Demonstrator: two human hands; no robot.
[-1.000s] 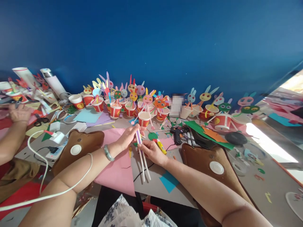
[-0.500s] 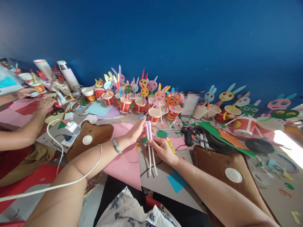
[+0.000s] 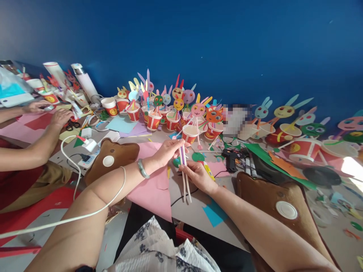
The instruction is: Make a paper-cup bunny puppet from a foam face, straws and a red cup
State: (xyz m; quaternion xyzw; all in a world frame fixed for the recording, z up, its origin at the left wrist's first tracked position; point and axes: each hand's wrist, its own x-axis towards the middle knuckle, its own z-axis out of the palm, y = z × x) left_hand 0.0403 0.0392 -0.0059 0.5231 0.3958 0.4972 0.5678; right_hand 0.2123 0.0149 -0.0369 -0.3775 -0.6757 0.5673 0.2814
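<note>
A bundle of long thin white and purple paper strips (image 3: 183,160) hangs upright between my hands over the table. My left hand (image 3: 171,151), with a bangle on the wrist, pinches the top end between thumb and fingers. Lower down, my right hand (image 3: 198,175) grips the middle of the bundle, and two white ends dangle below it, spread slightly apart. Just behind the hands stands a red and white paper cup (image 3: 190,134). Pink paper (image 3: 150,189) lies under my left wrist, and a yellow cutter (image 3: 209,172) is beside my right hand.
Several cups with paper rabbit heads (image 3: 198,109) line the blue wall. A black glue gun (image 3: 231,160) lies right of the hands. Brown cushions (image 3: 113,162) flank my arms. A white cable (image 3: 93,215) crosses my left arm. At left, another person's hands (image 3: 61,117) work over paper.
My left hand now closes its fingers on the top of the strips, where before its fingers were straighter. The camera view has shifted slightly; my right hand keeps its hold.
</note>
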